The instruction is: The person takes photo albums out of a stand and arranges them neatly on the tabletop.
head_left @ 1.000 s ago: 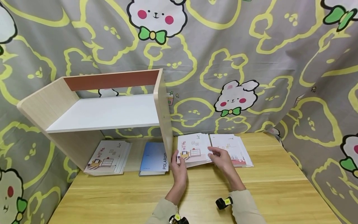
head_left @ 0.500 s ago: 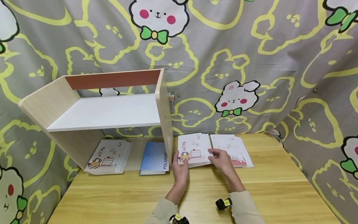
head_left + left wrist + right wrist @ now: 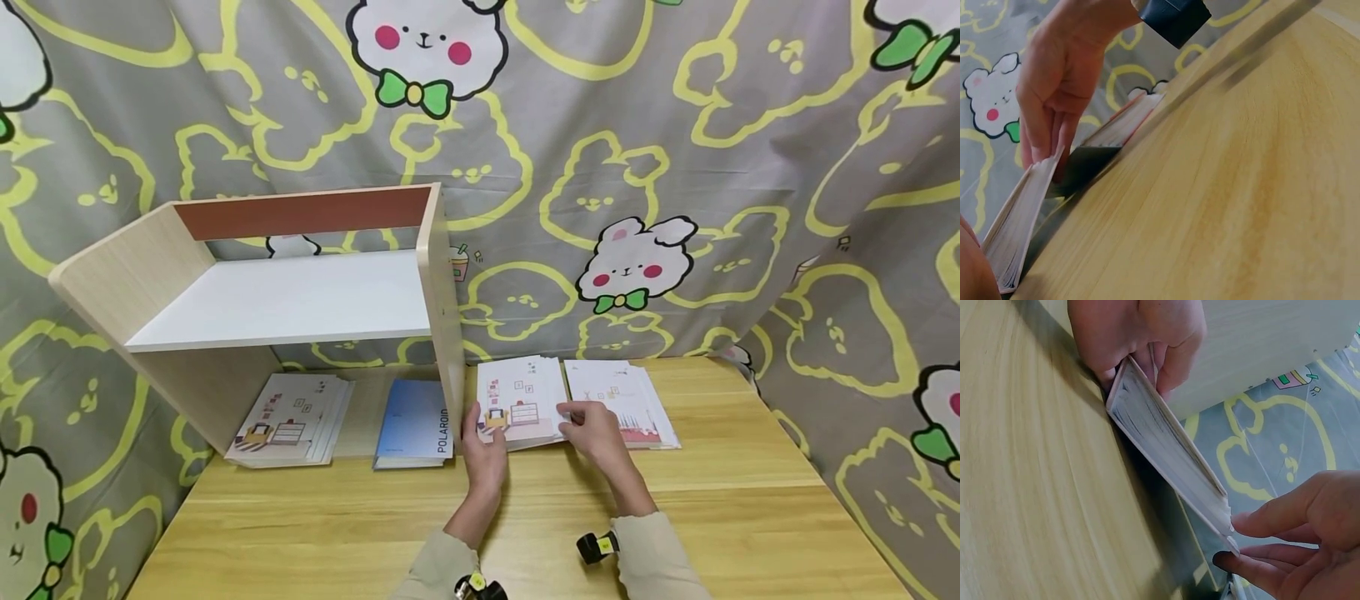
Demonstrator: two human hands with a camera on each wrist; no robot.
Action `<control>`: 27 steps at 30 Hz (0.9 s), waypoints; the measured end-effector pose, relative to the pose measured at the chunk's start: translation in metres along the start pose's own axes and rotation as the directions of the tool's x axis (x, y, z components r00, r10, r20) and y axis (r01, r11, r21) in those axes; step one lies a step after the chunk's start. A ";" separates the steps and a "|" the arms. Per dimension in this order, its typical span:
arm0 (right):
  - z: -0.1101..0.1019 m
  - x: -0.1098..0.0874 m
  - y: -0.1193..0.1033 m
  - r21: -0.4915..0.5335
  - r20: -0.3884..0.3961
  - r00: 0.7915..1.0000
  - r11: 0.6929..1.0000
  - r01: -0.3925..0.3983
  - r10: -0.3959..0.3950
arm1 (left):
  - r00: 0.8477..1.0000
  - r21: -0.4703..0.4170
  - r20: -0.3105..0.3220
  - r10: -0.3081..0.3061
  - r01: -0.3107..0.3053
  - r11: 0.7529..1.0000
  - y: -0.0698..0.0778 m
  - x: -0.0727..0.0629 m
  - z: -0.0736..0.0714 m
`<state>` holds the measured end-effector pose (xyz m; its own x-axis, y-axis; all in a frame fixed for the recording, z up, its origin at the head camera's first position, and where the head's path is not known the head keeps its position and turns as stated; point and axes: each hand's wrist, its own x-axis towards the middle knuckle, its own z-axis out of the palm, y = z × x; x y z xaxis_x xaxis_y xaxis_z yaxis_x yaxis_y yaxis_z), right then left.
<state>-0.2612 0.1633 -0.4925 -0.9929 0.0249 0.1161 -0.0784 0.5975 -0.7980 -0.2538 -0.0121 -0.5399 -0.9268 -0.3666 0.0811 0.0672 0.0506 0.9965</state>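
A white-covered book [image 3: 517, 383] with a room drawing lies on the table just right of the shelf. My left hand [image 3: 482, 454] grips its lower left corner, thumb on the cover. At the right edge, my right hand [image 3: 596, 429] pinches it between thumb and fingers. From the right wrist, the page edges of the book [image 3: 1160, 437] show between the left hand [image 3: 1135, 331] and the right hand [image 3: 1310, 537]; it is tilted, with a dark gap under it. Beside it on the right lies another white-covered book [image 3: 607, 383], partly covered by the right hand.
A wooden desk shelf [image 3: 277, 292] stands on the left against a patterned curtain [image 3: 525, 167]. In its lower bay lie a white-covered book [image 3: 288, 417] and a blue book marked POLAROID [image 3: 412, 417]. The wooden table [image 3: 337, 525] spreads in front.
Both hands keep their hold on the book, which stays in nearly the same place. The right hand and forearm have shifted very slightly left.
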 end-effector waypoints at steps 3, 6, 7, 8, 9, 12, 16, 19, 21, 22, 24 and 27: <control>0.000 -0.001 -0.002 -0.005 -0.004 1.000 1.000 -0.003 0.003 | 1.000 0.006 0.001 0.004 -0.004 1.000 0.000 0.000 0.000; 0.000 -0.001 -0.003 -0.008 -0.005 1.000 1.000 -0.009 0.009 | 1.000 0.003 0.002 0.006 -0.006 1.000 0.000 0.000 -0.001; 0.000 -0.001 -0.003 -0.010 -0.004 1.000 1.000 -0.010 0.010 | 1.000 0.001 0.001 0.006 -0.006 1.000 0.000 0.000 -0.001; -0.001 -0.001 -0.003 -0.012 -0.001 1.000 1.000 -0.007 0.007 | 1.000 -0.003 0.000 0.003 -0.003 1.000 0.000 0.000 -0.001; -0.001 -0.001 -0.004 -0.016 0.000 1.000 1.000 -0.001 0.001 | 1.000 -0.006 -0.001 0.002 -0.002 1.000 0.000 0.000 -0.001; -0.001 -0.001 -0.005 -0.030 0.002 1.000 0.999 0.023 -0.023 | 1.000 -0.009 -0.003 0.007 -0.007 1.000 0.000 0.001 -0.001; -0.001 -0.002 -0.006 -0.032 0.001 1.000 0.999 0.031 -0.031 | 1.000 -0.018 0.001 0.003 -0.003 1.000 -0.001 0.001 -0.001; -0.001 -0.002 -0.006 -0.029 0.000 1.000 0.999 0.030 -0.030 | 1.000 -0.023 0.004 0.001 -0.001 1.000 0.000 0.000 -0.001; -0.002 -0.002 -0.007 -0.029 0.003 0.999 0.999 0.034 -0.034 | 1.000 -0.012 0.003 0.015 -0.015 1.000 -0.001 0.000 -0.001; -0.002 -0.002 -0.007 -0.027 0.006 0.999 0.999 0.036 -0.036 | 1.000 -0.003 0.002 0.020 -0.020 1.000 -0.001 0.000 -0.001; -0.002 -0.003 -0.008 -0.025 0.012 0.999 0.999 0.039 -0.038 | 1.000 0.012 0.002 0.028 -0.028 1.000 0.000 -0.001 -0.001; -0.003 -0.003 -0.008 -0.020 0.023 0.999 0.999 0.035 -0.035 | 0.999 0.037 -0.001 0.051 -0.051 0.998 0.001 -0.001 -0.001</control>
<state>-0.2575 0.1607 -0.4850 -0.9914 -0.0143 0.1303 -0.1116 0.6140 -0.7814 -0.2527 -0.0125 -0.5394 -0.9219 -0.3642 0.1319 0.1005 0.1040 0.9895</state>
